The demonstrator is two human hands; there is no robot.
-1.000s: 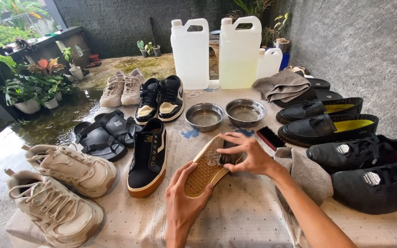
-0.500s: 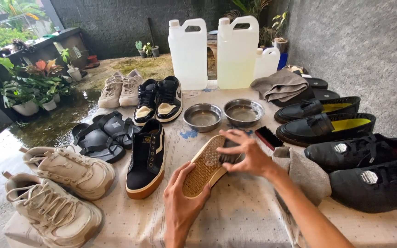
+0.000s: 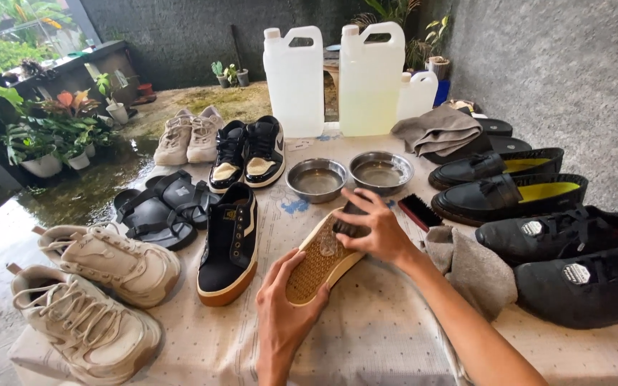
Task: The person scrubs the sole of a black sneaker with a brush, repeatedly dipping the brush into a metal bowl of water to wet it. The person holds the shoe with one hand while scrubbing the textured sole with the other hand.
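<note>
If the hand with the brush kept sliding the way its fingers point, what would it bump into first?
The right hand points left, across the upturned tan shoe sole. Past the sole, it would probably meet the black lace-up sneaker with a tan sole first, though depth is hard to judge.

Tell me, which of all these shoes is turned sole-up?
The shoe with the tan waffle sole, held between the left hand and right hand. Every other shoe, like its black mate, stands upright on its sole.
</note>
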